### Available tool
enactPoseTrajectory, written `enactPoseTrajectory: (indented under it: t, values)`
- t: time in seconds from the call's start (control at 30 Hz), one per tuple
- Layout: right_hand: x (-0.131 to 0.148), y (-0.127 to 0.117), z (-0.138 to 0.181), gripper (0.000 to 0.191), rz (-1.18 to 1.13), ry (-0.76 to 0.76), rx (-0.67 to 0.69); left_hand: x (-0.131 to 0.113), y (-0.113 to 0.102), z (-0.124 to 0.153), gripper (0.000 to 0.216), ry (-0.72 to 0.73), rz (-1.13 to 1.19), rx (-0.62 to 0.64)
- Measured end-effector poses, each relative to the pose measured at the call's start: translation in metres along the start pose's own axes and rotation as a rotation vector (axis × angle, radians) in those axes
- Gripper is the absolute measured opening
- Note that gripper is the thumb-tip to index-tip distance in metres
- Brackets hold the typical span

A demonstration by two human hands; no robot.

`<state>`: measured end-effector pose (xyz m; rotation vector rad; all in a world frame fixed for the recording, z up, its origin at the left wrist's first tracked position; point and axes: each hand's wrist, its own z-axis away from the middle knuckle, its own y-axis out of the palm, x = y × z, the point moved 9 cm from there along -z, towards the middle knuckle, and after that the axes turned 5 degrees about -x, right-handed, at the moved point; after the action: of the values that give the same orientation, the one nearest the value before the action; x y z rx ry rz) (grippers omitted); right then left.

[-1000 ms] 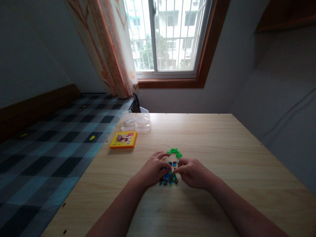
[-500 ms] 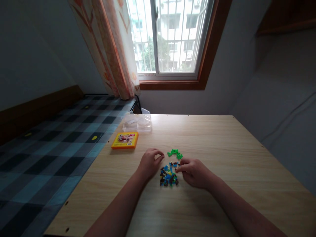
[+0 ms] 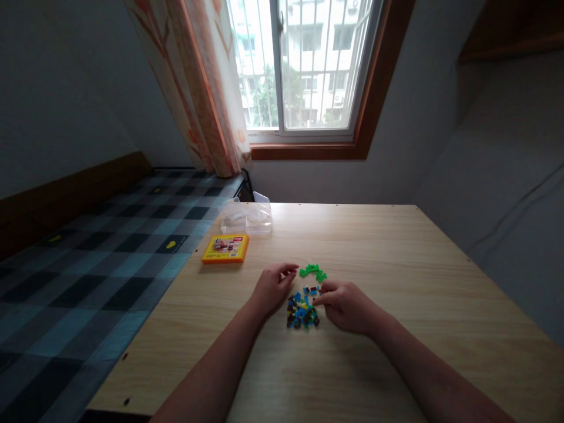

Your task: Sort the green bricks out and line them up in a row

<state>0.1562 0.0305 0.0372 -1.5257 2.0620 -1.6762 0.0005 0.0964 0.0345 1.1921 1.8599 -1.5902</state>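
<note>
A small pile of building bricks (image 3: 302, 312), mostly blue and dark brown with some yellow and green, lies on the wooden table in front of me. Beyond it are a few brown and blue bricks (image 3: 312, 290) and a curved row of bright green bricks (image 3: 312, 268). My left hand (image 3: 274, 285) rests left of the bricks, its fingers loosely bent and apart, with nothing visible in them. At the pile's right edge is my right hand (image 3: 348, 305), fingers curled and the tips down among the bricks. Whatever they pinch is too small to make out.
A flat yellow-orange box (image 3: 225, 249) with a printed lid lies at the table's left side. Behind it stands a clear plastic container (image 3: 247, 217). A bed with a checked cover (image 3: 132, 247) adjoins the left table edge; a window is beyond the far edge.
The view has shifted slightly. My left hand's fingers reach a little farther toward the green bricks. The right hand stays at the pile's right edge.
</note>
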Motion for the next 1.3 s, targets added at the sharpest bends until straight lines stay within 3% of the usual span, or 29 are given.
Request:
enactPoseTrajectory:
  t: [0.13,0.3,0.43,1.07,1.3]
  values:
    - [0.002,-0.001,0.000,0.046,-0.016,0.001,0.018,-0.026,0.000,0.012,0.013,0.153,-0.035,0.118]
    - [0.003,0.000,0.001,0.050,-0.013,0.002,0.041,-0.048,0.015,0.031,0.020,0.245,-0.092,0.330]
    - [0.001,0.001,0.002,0.050,-0.011,0.000,0.042,-0.056,0.021,0.038,0.031,0.294,-0.128,0.415]
    - [0.001,-0.004,0.001,0.049,-0.004,0.010,0.085,-0.045,0.018,0.036,0.032,0.264,-0.196,0.394]
    - [-0.001,-0.014,0.002,0.023,-0.068,0.039,0.082,-0.045,0.016,0.033,0.033,0.233,-0.170,0.379]
